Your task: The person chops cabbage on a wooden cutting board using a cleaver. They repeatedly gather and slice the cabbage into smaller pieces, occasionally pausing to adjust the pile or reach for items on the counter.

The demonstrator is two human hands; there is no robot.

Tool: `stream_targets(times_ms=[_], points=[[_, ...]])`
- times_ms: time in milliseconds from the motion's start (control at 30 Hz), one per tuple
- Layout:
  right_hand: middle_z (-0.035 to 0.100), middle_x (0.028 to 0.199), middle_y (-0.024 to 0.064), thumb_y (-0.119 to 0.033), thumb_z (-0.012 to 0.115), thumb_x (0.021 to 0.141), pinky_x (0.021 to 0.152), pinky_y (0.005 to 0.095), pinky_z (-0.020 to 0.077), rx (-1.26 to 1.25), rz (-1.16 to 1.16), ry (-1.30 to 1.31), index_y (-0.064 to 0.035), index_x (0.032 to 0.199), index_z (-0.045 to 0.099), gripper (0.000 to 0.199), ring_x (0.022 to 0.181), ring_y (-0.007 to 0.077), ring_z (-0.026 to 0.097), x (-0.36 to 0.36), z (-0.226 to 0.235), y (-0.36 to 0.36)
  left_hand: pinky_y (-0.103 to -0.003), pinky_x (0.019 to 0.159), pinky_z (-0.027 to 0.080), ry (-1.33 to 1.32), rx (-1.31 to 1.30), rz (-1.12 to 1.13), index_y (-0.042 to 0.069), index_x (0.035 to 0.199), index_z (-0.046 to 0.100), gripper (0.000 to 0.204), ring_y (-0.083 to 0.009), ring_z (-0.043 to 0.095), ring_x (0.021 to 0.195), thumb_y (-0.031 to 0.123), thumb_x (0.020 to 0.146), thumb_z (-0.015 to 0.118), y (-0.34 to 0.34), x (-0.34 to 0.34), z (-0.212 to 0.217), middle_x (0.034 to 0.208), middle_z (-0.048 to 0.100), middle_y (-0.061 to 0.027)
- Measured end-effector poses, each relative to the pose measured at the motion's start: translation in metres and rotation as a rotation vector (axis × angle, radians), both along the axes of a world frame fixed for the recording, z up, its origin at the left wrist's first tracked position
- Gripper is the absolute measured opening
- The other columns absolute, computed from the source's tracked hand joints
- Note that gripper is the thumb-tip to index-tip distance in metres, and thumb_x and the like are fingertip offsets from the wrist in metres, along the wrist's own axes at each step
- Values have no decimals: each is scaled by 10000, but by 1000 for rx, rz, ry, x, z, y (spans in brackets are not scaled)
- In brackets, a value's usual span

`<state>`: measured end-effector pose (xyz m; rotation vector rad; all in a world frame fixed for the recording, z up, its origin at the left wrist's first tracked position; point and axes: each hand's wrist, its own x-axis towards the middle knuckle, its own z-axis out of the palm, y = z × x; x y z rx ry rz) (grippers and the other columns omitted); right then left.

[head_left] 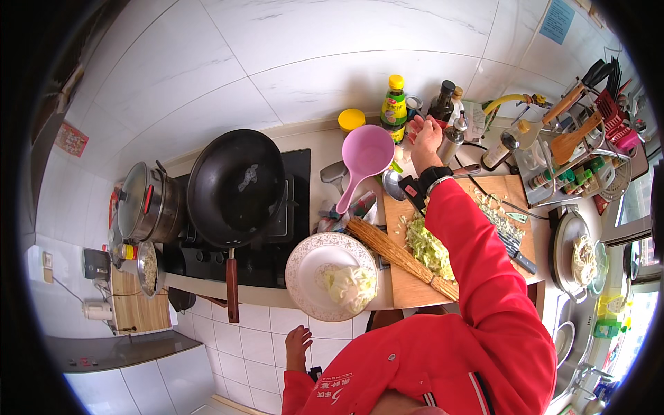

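My right hand [425, 135] reaches over the chopping board [408, 294] to the back of the counter. Its fingers are partly curled and apart, with nothing visible in them. Around it stand a yellow-capped sauce bottle [394, 111], a dark bottle with a black cap [441, 104] and a steel oil dispenser [452, 140]. My left hand [298, 342] hangs low in front of the counter, open, below a patterned white plate [304, 270] that bears a piece of cabbage [351, 287]. Shredded cabbage [427, 247] lies on the board, partly hidden by my right sleeve.
A black wok [235, 187] sits on the stove, handle toward me, beside a steel pot [149, 204]. A pink ladle [366, 152], a bundled brush of thin sticks [394, 252] and a knife [520, 259] lie on the worktop. A utensil rack [574, 159] stands at right.
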<state>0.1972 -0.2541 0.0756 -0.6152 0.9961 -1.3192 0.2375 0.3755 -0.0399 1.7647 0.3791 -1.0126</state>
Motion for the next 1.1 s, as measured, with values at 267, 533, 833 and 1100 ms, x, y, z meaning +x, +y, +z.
stream_targets(times_ms=[267, 533, 833, 1100], points=[[654, 1106, 100, -194, 400, 991, 648, 310, 476, 13, -45, -29, -80, 1263, 425, 296, 887, 187, 640, 5, 5, 0, -391, 817, 525, -3, 1, -10, -19, 1270, 496, 489, -273, 615, 1038, 309, 916, 574, -2, -1, 3, 1166, 601, -159], [675, 1084, 105, -175, 428, 980, 620, 301, 474, -2, -43, 3, -60, 1257, 454, 301, 848, 171, 656, 4, 6, -2, -391, 806, 527, 0, -2, -10, -10, 1252, 509, 471, -271, 617, 1032, 304, 910, 586, -2, 4, 0, 1155, 606, -154], [659, 1095, 88, -169, 434, 966, 640, 284, 464, -57, -3, 4, -88, 1250, 466, 297, 871, 147, 624, -6, 7, 3, -395, 812, 522, -4, 7, -29, -3, 1266, 497, 486, -267, 611, 1038, 311, 907, 591, -9, 8, 2, 1174, 595, -155], [669, 1088, 97, -154, 442, 973, 625, 271, 476, -111, 91, 28, -79, 1236, 483, 277, 872, 145, 638, -31, 20, 14, -396, 815, 525, -22, -6, -62, -8, 1277, 490, 494, -268, 608, 1053, 313, 912, 579, -11, 7, -2, 1189, 589, -161]])
